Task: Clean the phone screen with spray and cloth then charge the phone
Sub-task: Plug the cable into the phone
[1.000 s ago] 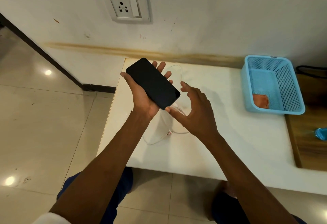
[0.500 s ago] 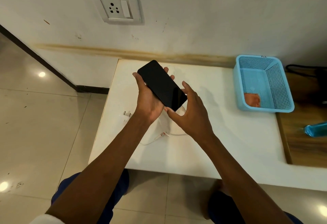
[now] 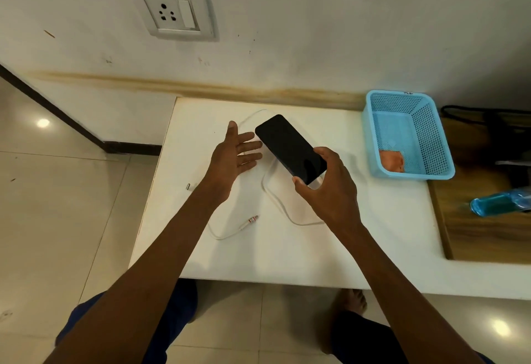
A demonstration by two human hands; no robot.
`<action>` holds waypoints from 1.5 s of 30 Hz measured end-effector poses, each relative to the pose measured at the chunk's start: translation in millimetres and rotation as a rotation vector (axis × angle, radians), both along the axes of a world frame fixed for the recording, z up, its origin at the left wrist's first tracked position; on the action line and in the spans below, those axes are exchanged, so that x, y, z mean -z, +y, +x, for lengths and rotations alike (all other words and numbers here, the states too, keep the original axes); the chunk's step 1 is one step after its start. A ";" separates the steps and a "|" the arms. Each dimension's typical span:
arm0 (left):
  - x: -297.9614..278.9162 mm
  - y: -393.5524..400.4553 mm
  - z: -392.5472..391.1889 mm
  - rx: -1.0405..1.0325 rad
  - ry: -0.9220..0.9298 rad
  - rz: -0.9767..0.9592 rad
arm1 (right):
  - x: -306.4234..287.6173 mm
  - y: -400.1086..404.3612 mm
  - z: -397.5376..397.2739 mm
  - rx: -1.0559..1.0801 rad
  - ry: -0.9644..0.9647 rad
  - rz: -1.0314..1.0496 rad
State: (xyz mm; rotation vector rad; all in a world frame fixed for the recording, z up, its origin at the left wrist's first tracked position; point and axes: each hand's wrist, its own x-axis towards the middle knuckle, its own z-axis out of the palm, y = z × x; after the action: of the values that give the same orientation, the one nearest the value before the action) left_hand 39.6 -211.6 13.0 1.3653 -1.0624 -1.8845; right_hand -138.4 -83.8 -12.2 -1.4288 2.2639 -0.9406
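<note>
Tiled floor [image 3: 57, 220] at far left, wall socket [image 3: 172, 10] above. On the white table [image 3: 287, 257]: charger plug [image 3: 188, 186] mostly hidden behind the left forearm; left hand [image 3: 232, 157] spread, palm up, holding nothing; white cable [image 3: 275, 200] looping, partly covered; right hand [image 3: 327, 188] pinching the dark phone [image 3: 290, 148] by its near end, above the table. Blue basket [image 3: 408, 134] with orange cloth [image 3: 392, 160]; spray bottle [image 3: 500, 204] cut off at right edge
</note>
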 end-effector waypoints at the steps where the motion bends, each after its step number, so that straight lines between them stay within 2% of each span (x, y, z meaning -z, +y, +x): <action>1: 0.2 1.0 0.2 0.005 -0.038 -0.025 | 0.7 2.1 -2.3 0.017 0.013 0.006; 8: 8.4 10.3 -1.7 0.178 -0.218 -0.222 | 2.8 10.5 -13.1 0.112 0.025 0.010; 11: 13.6 17.0 -3.1 0.389 -0.414 -0.479 | 3.7 11.2 -16.5 0.162 0.019 0.010; 14: 16.6 22.3 -5.5 0.596 -0.494 -0.771 | 4.1 11.6 -17.9 0.185 0.025 0.015; 18: 22.8 26.0 -2.7 0.696 -0.655 -0.957 | 3.8 11.2 -18.9 0.207 0.053 0.006; 27: 28.7 25.8 0.7 0.787 -0.792 -1.102 | 8.0 9.5 -17.2 0.203 0.086 0.023; 34: 30.7 27.0 2.7 0.756 -0.887 -1.128 | 10.1 8.1 -17.8 0.214 0.147 0.074; 40: 24.4 21.2 6.2 0.748 -0.806 -1.074 | 11.4 8.2 -13.6 0.198 0.333 0.176; 45: 18.3 13.6 17.6 0.624 -0.755 -1.064 | 11.2 9.3 -9.4 0.154 0.477 0.236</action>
State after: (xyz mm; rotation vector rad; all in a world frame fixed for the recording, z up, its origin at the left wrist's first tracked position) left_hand 57.2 -197.9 -5.3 1.0884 -2.5837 -0.7016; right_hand -147.8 -74.4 -23.4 -1.5089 2.7462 -0.3715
